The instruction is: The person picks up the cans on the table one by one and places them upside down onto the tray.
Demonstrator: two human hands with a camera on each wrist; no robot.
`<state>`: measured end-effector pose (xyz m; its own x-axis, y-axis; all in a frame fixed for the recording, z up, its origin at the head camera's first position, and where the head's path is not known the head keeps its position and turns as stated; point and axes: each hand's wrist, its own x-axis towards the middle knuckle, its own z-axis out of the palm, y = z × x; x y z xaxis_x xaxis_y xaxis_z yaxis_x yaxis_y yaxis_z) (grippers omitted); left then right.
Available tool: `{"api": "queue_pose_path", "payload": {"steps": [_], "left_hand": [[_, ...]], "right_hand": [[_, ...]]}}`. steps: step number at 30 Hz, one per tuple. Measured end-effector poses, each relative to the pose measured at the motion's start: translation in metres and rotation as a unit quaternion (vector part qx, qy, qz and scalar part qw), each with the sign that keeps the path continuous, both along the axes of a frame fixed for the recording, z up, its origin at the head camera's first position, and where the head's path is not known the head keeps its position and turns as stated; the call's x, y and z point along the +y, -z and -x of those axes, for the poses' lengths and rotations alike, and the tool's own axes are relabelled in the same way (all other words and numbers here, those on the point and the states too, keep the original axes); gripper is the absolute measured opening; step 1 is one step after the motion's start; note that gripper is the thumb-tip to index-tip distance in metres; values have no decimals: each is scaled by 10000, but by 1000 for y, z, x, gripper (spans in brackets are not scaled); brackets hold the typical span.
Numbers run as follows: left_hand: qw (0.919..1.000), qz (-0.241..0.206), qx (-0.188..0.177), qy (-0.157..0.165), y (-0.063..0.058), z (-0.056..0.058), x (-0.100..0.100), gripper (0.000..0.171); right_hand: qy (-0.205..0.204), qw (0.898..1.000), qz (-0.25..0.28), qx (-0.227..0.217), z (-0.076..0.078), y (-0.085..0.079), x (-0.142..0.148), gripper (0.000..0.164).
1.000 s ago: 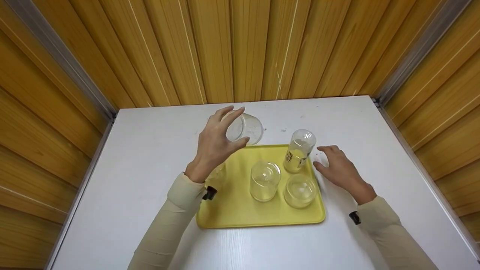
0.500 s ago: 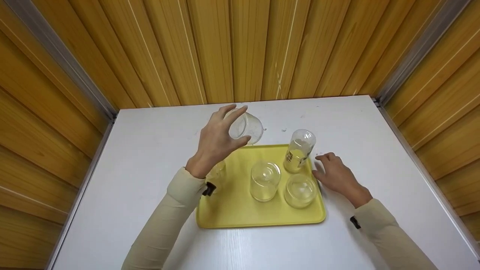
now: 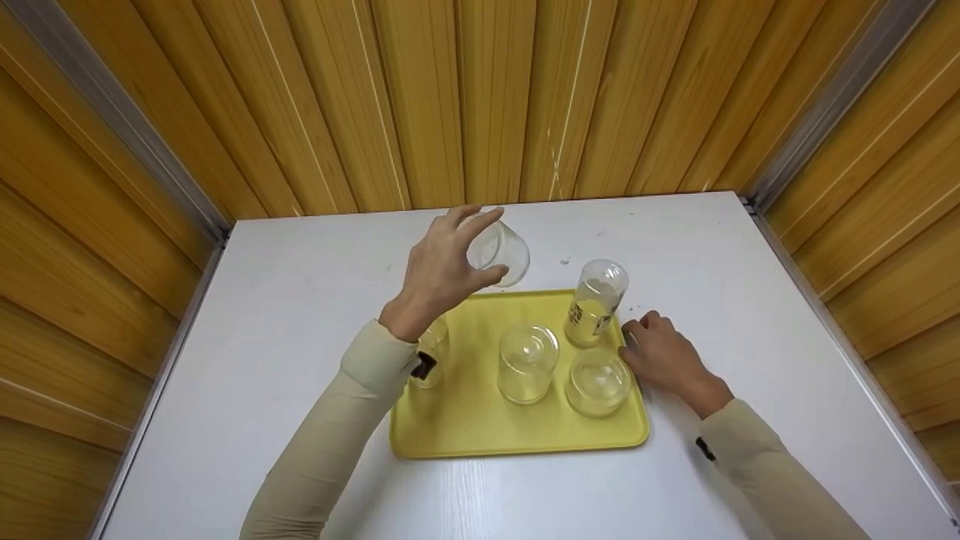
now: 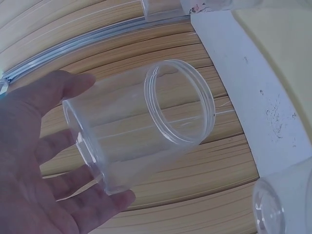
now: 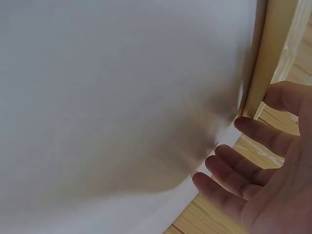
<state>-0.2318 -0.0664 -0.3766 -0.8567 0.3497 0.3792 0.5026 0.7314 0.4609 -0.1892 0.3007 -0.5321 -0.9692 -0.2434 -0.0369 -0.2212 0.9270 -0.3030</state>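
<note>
My left hand holds a clear jar by its base, thumb on one side and fingers on the other. The jar is tipped on its side above the tray's far edge, its threaded mouth facing away from the palm in the left wrist view. At the right side of the yellow tray, my right hand grips the rim. The right wrist view has the thumb over the tray's edge and the index fingertip near its underside. The other fingers curl loosely beside it.
On the tray stand a medium clear jar, a low clear jar and a tall clear container with dark print. Another clear container is partly hidden by the left wrist. Wood-panelled walls enclose the white table.
My right hand has come down and inward onto the tray's right rim, its fingers curling more. The left hand, still holding the jar, has shifted slightly right and away.
</note>
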Motion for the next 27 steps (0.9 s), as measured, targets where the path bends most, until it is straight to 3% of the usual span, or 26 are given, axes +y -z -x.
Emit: {"api": "queue_pose_path", "payload": {"steps": [14, 27], "left_hand": [[9967, 564, -578, -18, 3, 13, 10, 74], [9917, 1035, -742, 156, 12, 26, 30, 70]], "right_hand": [[-223, 9992, -188, 265, 0, 3, -2, 35], [-264, 9986, -212, 402, -1, 5, 2, 33]]}}
